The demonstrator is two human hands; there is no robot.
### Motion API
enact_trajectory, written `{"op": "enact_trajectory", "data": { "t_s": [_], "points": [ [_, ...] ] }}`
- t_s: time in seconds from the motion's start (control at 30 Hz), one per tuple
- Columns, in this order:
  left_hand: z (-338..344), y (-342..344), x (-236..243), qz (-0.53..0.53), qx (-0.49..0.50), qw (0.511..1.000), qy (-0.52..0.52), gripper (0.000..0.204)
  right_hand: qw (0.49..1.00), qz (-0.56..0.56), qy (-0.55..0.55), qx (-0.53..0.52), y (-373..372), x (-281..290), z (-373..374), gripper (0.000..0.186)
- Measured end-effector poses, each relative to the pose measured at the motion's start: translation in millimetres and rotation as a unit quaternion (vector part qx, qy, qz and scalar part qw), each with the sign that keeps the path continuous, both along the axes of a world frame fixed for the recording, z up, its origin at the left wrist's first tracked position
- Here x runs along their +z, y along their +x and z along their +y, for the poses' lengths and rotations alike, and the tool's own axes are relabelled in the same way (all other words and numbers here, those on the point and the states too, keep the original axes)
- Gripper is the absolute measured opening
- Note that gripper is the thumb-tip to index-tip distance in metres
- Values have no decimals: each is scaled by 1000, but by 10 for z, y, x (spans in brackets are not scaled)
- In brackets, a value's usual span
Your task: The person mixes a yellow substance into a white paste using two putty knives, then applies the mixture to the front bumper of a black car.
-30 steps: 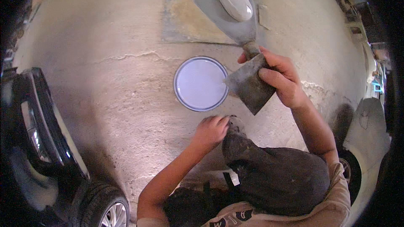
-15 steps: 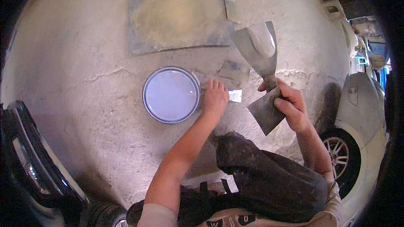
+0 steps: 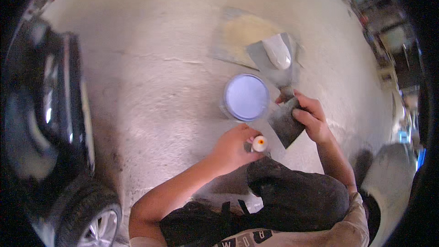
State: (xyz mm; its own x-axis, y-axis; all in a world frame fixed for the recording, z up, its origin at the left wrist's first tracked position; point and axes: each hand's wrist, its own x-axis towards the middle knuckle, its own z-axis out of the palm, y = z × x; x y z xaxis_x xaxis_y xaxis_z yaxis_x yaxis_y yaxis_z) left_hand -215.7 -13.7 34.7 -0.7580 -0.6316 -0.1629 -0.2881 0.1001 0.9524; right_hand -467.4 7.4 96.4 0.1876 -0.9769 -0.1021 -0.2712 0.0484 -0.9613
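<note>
My left hand is closed round a small tube, its pale end with an orange spot turned up toward me, above my dark trouser leg. My right hand grips a wide putty knife with a glossy pale grey lump of paste on its blade, plus a dark square scraper held across the knife's handle. A round can with a pale lavender top stands on the concrete floor just left of the knife.
A black car with a tyre is close on my left. A stained board lies beyond the can, partly behind the knife. A pale car body part is at the right, with assorted clutter along the upper right.
My left hand reached to the floor beside the can, where a white tube lay, and has come back toward me holding it. The laden putty knife has moved lower.
</note>
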Motion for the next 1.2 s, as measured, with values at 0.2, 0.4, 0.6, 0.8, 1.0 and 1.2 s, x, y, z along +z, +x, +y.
{"op": "enact_trajectory", "data": {
  "t_s": [0.2,0.4,0.6,0.8,1.0,1.2],
  "points": [
    [327,1184,441,158,171,929,288,44,985,-7,-20,172,646,419,-268,30],
    [823,1989,692,90,358,896,246,43,955,-19,53,290,1443,379,-652,30],
    [1371,2152,464,142,441,856,228,40,928,-66,84,356,1763,233,-561,12],
    [1327,2298,386,43,501,850,154,43,918,-13,60,391,1903,265,-479,14],
    [1151,2193,405,7,497,856,142,46,902,43,14,429,1778,99,-306,20],
    [1076,2121,471,-9,476,870,126,48,911,3,66,406,1758,34,-174,19]
  ]
}}
